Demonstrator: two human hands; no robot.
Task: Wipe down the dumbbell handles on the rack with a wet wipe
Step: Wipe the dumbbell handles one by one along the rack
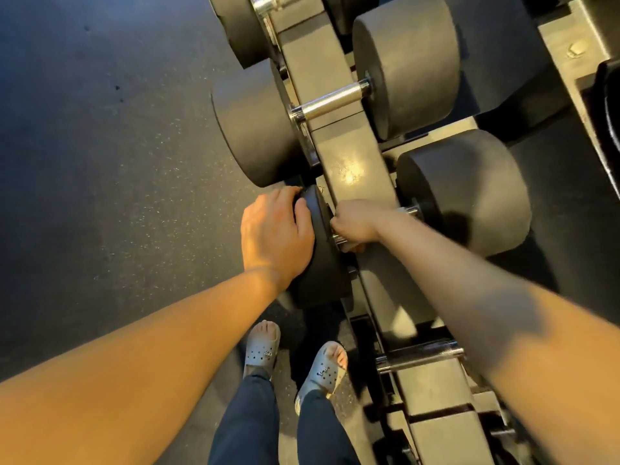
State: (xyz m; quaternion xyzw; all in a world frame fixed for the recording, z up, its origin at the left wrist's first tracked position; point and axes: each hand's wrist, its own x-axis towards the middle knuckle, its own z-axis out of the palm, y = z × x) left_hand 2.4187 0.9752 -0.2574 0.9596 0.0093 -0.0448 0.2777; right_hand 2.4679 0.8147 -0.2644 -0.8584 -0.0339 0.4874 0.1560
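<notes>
Tightly, right hand (355, 221) fingers (338, 225) wrap dumbbell handle (407, 211).

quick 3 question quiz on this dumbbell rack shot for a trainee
1. True or false: the right hand is curled round a chrome handle.
2. What does the left hand hold? A) a spray bottle B) the near dumbbell head C) a towel
3. Fill in: the bare handle farther up the rack is touched by ____ hand.
Key: 1 true; 2 B; 3 neither.
</notes>
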